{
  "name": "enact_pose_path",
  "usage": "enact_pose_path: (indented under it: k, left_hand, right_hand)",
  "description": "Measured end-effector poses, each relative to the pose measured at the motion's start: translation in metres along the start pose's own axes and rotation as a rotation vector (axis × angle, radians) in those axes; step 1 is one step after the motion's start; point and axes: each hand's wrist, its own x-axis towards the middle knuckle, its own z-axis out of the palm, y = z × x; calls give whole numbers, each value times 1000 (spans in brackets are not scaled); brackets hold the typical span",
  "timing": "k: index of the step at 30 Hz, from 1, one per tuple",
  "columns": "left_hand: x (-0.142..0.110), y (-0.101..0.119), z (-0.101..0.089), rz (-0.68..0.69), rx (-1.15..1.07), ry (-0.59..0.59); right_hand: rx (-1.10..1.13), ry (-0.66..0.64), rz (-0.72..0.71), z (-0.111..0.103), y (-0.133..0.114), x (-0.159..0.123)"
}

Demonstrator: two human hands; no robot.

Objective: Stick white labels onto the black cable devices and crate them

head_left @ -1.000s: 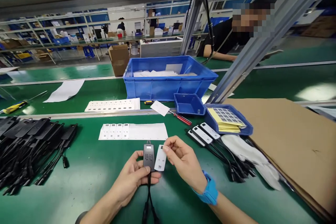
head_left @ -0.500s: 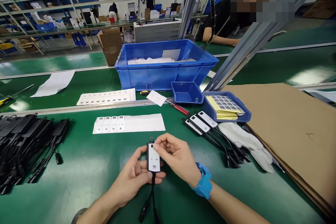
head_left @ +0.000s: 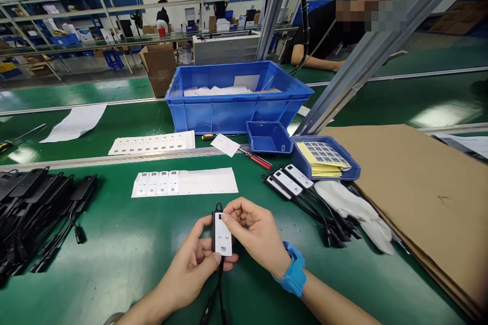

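My left hand (head_left: 194, 259) holds a small black controller box (head_left: 214, 231) with a loop at its top and black cables hanging below. A white label marked TS3 (head_left: 223, 241) lies over the box's front. My right hand (head_left: 255, 233), wearing a blue wristband, has its fingers curled and pinches the label's upper right corner against the box. Whether the label is fully stuck down, I cannot tell. Beyond the hands lies a white label sheet (head_left: 208, 181) with several labels at its left end. Several boxes bearing white labels (head_left: 287, 181) rest to the right.
Black boxes without visible labels (head_left: 34, 203) pile up at the left. A large blue bin (head_left: 236, 114) stands behind two small blue trays (head_left: 270, 138). A white glove (head_left: 354, 208), cardboard (head_left: 423, 188) and a metal post (head_left: 366, 66) are on the right. A co-worker's arm (head_left: 314, 58) shows beyond.
Both hands keep their grip on the box and label. The label looks slightly shifted and tilted on the box. The whole view has moved a little.
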Motion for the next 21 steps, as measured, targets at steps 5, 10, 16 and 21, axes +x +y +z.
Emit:
enact_pose_path:
  k: [5,10,16,21]
  left_hand:
    - [-1,-1,0,25,41,-4]
    - [-1,2,0,32,29,-4]
    - [2,8,-2,-16,-116,55]
    - [6,10,-5,36,-206,96]
  right_hand:
    - [12,4,13,1,1,-1]
    - [-88,50,-30,0,5,0]
    - [-185,-58,-3,7,18,-2]
    - [-142,-296,-8,16,21,-11]
